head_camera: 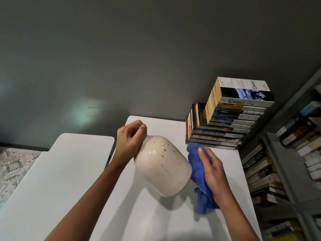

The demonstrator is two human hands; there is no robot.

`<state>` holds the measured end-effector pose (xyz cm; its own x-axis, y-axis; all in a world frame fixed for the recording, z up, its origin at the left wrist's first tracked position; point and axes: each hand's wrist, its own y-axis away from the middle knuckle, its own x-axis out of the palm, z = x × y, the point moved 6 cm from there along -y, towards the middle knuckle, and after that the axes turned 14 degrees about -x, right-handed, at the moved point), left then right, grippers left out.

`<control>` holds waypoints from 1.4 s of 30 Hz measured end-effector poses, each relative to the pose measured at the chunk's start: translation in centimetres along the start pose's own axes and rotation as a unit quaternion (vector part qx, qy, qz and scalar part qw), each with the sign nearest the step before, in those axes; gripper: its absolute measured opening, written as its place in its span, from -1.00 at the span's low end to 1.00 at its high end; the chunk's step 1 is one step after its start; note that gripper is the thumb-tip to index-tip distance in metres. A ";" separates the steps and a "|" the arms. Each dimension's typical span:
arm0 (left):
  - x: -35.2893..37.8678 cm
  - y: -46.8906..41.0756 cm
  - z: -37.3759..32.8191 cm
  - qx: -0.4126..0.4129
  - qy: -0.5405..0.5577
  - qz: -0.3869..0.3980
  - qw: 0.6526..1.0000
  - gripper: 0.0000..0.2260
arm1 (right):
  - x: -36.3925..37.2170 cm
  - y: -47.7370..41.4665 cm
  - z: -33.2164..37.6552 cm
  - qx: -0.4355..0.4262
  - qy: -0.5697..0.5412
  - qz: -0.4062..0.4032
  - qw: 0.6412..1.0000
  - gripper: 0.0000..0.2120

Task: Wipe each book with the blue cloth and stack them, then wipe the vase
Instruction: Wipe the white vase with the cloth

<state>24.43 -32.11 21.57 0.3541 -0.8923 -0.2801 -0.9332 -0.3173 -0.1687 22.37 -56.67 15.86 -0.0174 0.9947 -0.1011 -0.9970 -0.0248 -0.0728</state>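
A dark grey wall backs the white worktop [156, 223]. Over it the vase [163, 166] leans tilted, the left grip [129, 139] curled round its neck. The right grip [212, 171] clutches the blue cloth [196, 162] against the vase's base. The stacked books [222, 133] sit at the far right corner.

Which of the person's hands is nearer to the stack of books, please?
The right. The right hand, holding the blue cloth against the vase, sits just below the stack of books; the left hand holds the vase's neck, farther to the left.
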 end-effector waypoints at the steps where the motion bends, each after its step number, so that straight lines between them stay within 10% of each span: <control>1: 0.1 -0.1 0.0 -0.003 0.003 -0.001 1.000 -0.65 | 0.5 -0.3 1.1 -0.046 0.044 0.029 0.998 -0.74; 8: -0.5 -0.7 0.3 -0.023 0.025 -0.040 0.999 -0.66 | 3.6 2.6 4.0 -0.286 0.253 0.055 0.923 -0.76; 19: -0.8 -0.3 -1.3 0.020 0.028 -0.029 0.999 -0.75 | 4.3 3.3 5.2 -0.327 0.237 0.001 0.915 -0.73; 24: 0.0 0.6 -3.0 0.065 0.014 -0.006 0.998 -0.84 | 3.1 -1.9 4.8 -0.198 0.209 0.014 0.958 -0.83; 30: 0.1 0.1 -2.1 0.037 0.066 0.040 0.996 -0.72 | 5.5 -0.3 9.9 -0.389 0.215 0.079 0.892 -0.75; 36: -0.6 0.2 -1.7 0.028 0.058 0.034 0.997 -0.76 | 2.8 0.2 5.0 -0.287 0.167 0.052 0.942 -0.73; 42: 0.2 0.1 -2.6 0.013 0.083 0.059 0.995 -0.76 | 5.0 -0.7 9.8 -0.382 0.207 0.063 0.899 -0.77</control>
<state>24.29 -33.13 23.94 0.2253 -0.9643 -0.1390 -0.9649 -0.2011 -0.1686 22.21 -50.73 25.10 0.0594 0.8608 -0.5055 -0.6443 -0.3537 -0.6780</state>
